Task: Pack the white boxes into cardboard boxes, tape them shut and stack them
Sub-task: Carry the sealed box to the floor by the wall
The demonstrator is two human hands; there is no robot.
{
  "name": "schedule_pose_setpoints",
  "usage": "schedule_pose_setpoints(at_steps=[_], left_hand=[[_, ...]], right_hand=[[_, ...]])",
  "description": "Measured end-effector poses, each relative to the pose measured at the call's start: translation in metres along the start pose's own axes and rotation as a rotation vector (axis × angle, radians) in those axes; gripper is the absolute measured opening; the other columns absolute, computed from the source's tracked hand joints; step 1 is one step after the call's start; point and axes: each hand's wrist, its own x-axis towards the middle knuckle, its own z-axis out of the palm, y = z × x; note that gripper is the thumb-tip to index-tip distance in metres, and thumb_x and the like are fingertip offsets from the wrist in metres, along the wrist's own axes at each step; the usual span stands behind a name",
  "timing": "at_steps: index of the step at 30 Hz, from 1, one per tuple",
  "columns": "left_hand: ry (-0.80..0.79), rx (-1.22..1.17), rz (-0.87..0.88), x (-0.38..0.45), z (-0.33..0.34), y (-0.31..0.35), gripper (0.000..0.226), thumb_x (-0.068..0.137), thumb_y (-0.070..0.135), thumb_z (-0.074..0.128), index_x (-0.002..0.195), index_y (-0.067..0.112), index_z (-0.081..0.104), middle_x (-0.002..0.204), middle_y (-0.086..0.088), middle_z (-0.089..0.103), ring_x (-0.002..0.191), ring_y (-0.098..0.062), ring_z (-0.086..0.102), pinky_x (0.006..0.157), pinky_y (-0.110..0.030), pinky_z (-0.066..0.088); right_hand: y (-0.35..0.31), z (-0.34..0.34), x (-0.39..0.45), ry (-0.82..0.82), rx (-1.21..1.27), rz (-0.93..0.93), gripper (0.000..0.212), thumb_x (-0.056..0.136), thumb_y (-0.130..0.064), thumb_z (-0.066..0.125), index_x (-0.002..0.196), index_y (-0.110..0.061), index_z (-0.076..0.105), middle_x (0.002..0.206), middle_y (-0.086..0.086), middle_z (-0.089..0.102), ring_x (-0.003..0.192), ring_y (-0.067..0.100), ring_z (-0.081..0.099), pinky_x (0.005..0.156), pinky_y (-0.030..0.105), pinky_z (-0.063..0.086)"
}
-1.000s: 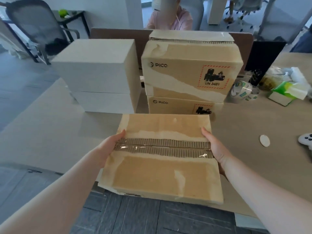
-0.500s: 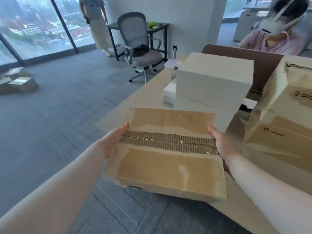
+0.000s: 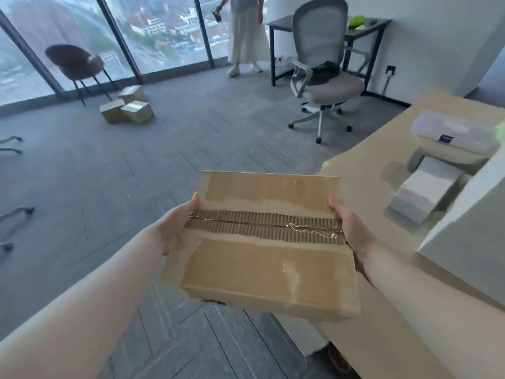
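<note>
I carry a flat cardboard box point(image 3: 262, 269) at chest height, over the floor beside the table's left corner. A strip of clear tape runs along its torn, corrugated middle seam. My left hand point(image 3: 175, 225) grips its left side and my right hand point(image 3: 352, 231) grips its right side. Both thumbs lie at the top edge and the fingers are hidden underneath. A large white box point(image 3: 470, 231) juts in at the right edge, and a smaller white box point(image 3: 426, 192) lies on the table behind it.
The beige table point(image 3: 369, 170) fills the right side. On the grey floor stand a white office chair point(image 3: 325, 75), a dark chair point(image 3: 76, 64) and several cardboard boxes point(image 3: 125, 108) near the windows. A person point(image 3: 246, 34) stands by a small black desk point(image 3: 328, 23).
My view has swung left from the table towards the open floor. The cardboard box has come off the table edge with both hands still on its sides.
</note>
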Motion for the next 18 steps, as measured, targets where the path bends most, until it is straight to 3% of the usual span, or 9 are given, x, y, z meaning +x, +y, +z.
schedule_pose_setpoints(at_steps=[5,7,12,15,18], left_hand=[[-0.030,-0.053,-0.012,0.076,-0.057,0.047,0.064,0.087,0.070,0.044,0.099,0.015,0.074,0.098,-0.015,0.071,0.087,-0.033,0.065,0.099,-0.054,0.044],[-0.061,-0.065,-0.025,0.114,-0.075,0.070,0.065,0.086,0.069,0.045,0.100,0.012,0.073,0.096,-0.016,0.071,0.086,-0.033,0.065,0.099,-0.055,0.044],[-0.148,0.045,-0.028,0.211,-0.103,0.149,0.064,0.084,0.070,0.048,0.092,0.013,0.077,0.099,-0.016,0.071,0.090,-0.033,0.064,0.101,-0.056,0.043],[-0.182,0.116,-0.055,0.259,-0.099,0.194,0.063,0.085,0.070,0.048,0.093,0.013,0.073,0.091,-0.013,0.071,0.082,-0.031,0.065,0.096,-0.054,0.046],[-0.223,0.224,-0.067,0.310,-0.083,0.239,0.063,0.087,0.069,0.046,0.096,0.013,0.072,0.091,-0.014,0.072,0.082,-0.031,0.065,0.098,-0.055,0.044]], right_hand=[[-0.023,0.066,0.084,0.026,-0.038,-0.029,0.042,0.094,-0.046,0.050,0.083,-0.018,0.079,0.082,0.008,0.075,0.061,0.024,0.069,0.063,0.035,0.056],[-0.027,0.087,0.118,0.075,-0.021,-0.090,0.038,0.093,-0.044,0.052,0.097,-0.015,0.077,0.087,0.009,0.075,0.063,0.024,0.070,0.067,0.038,0.057],[-0.045,0.124,0.192,0.199,0.041,-0.154,0.030,0.097,-0.037,0.050,0.091,-0.018,0.072,0.073,0.002,0.074,0.054,0.017,0.069,0.049,0.028,0.057],[-0.055,0.135,0.229,0.230,0.101,-0.139,0.037,0.095,-0.044,0.050,0.107,-0.016,0.072,0.089,0.007,0.075,0.069,0.023,0.071,0.064,0.034,0.058],[-0.066,0.130,0.273,0.309,0.177,-0.122,0.040,0.092,-0.049,0.052,0.108,-0.020,0.073,0.107,0.013,0.071,0.094,0.033,0.066,0.091,0.049,0.051]])
